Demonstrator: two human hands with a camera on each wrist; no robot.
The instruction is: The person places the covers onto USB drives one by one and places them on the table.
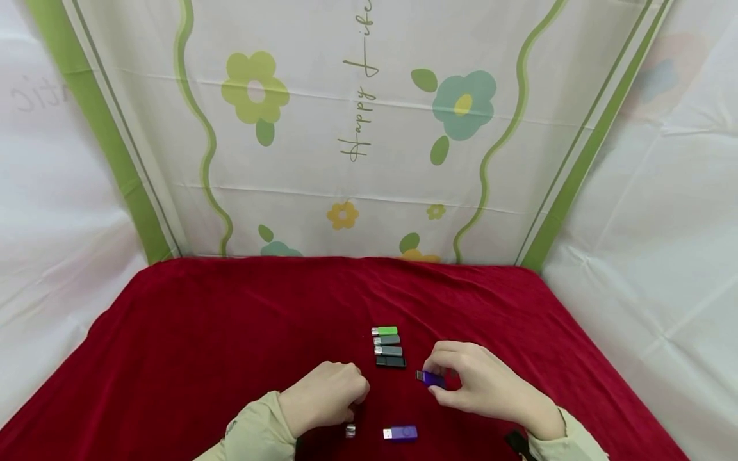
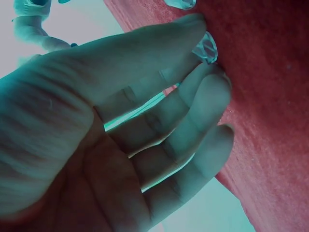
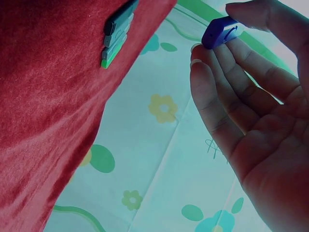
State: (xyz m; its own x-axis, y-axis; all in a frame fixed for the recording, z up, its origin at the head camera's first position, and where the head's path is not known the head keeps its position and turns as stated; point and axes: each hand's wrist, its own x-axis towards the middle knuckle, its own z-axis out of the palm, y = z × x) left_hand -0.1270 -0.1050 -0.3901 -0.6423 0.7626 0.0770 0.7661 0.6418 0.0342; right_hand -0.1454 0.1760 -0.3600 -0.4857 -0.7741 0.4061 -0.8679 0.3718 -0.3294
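My right hand [image 1: 481,390] pinches a purple USB stick [image 1: 434,380] between thumb and fingers, its metal plug pointing left. In the right wrist view the purple stick's rounded end shows at the fingertips. My left hand [image 1: 328,394] is low over the cloth; in the left wrist view its thumb and index finger pinch a small clear plastic cap [image 2: 207,48]. Another clear cap [image 1: 350,430] lies just below that hand. A second purple USB stick [image 1: 400,433] lies between the hands, nearer the front, its plug to the left.
Beyond the hands, several USB sticks lie in a column: a green one [image 1: 385,331], grey ones [image 1: 389,351] and a black one [image 1: 391,362]. Red cloth [image 1: 230,333] covers the table. White printed curtains [image 1: 357,192] stand at the back and both sides.
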